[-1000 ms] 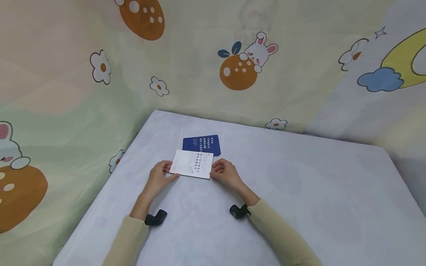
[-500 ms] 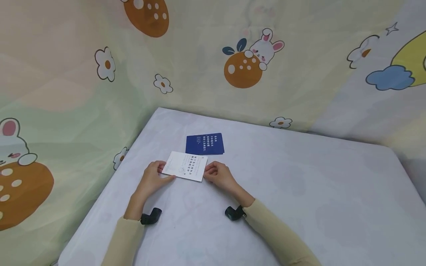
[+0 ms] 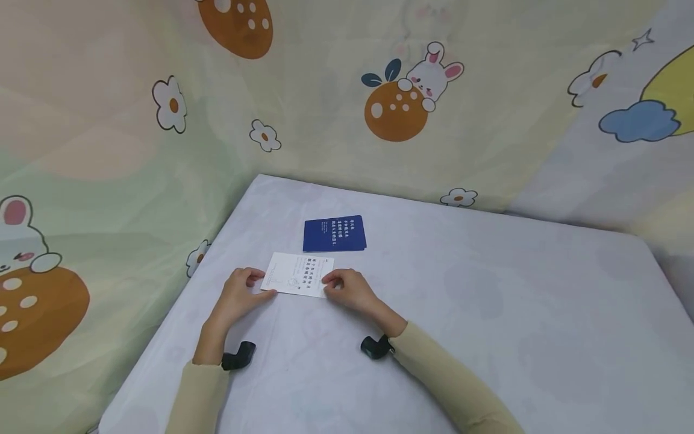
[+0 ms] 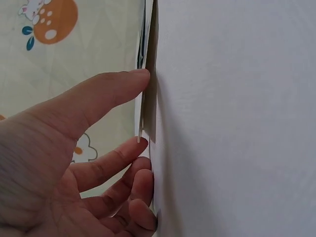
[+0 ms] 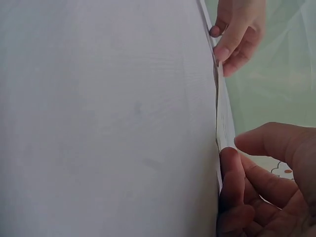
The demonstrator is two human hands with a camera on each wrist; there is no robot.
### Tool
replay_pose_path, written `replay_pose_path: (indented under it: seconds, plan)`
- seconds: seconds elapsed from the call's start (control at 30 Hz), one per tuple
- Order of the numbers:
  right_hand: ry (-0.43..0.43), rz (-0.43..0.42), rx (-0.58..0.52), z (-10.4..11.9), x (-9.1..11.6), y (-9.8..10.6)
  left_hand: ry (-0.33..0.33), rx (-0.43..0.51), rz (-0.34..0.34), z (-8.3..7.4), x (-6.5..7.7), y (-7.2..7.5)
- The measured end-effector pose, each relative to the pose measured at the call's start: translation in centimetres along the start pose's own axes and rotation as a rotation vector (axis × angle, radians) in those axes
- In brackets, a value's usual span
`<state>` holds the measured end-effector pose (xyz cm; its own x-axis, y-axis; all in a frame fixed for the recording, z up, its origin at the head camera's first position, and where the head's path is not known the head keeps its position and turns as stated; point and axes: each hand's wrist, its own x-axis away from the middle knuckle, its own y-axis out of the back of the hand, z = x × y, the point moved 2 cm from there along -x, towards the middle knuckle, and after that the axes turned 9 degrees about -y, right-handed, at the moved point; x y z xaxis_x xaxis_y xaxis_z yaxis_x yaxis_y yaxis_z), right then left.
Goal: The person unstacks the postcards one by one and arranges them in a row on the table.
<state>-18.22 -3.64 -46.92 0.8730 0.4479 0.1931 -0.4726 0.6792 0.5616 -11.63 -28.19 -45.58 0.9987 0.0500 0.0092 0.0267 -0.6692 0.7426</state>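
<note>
A white card printed with dark characters and a small drawing lies low over the table in the head view. My left hand holds its left end, thumb at the near edge and index fingertip by the corner. In the left wrist view, the thumb meets the card's thin edge. At the right end, my right hand pinches the card, its thumb over the printed face. Just beyond it lies a small stack of dark blue cards with white characters.
A white cloth covers the table, whose back edge meets a curtain printed with rabbits, oranges and flowers. Black wrist cameras sit on both wrists, below beige sleeves.
The white card has moved left and toward me, uncovering the blue cards it partly overlapped. Both hands have moved with it, and the right fingers now reach farther over its right end.
</note>
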Motion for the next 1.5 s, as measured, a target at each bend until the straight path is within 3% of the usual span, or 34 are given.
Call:
replay_pose_path:
  seconds: [0.27,0.57,0.87,1.3,1.5]
  plan:
    - [0.023,-0.018,0.029,0.1,0.1,0.0,-0.023,0.006,-0.026,-0.1,0.1,-0.1]
    - [0.009,0.017,0.005,0.1,0.3,0.3,0.07,0.056,0.001,0.5,-0.3,0.2]
    - [-0.022,-0.045,-0.075,-0.8,0.3,0.7,0.077,0.083,-0.051,0.2,-0.6,0.1]
    - [-0.065,-0.131,-0.124,-1.7,0.2,2.4,-0.021,0.078,-0.097,-1.1,-1.9,-1.1]
    - [-0.065,-0.193,-0.157,-1.9,0.3,3.1,-0.064,0.089,-0.087,-1.7,-2.6,-1.7]
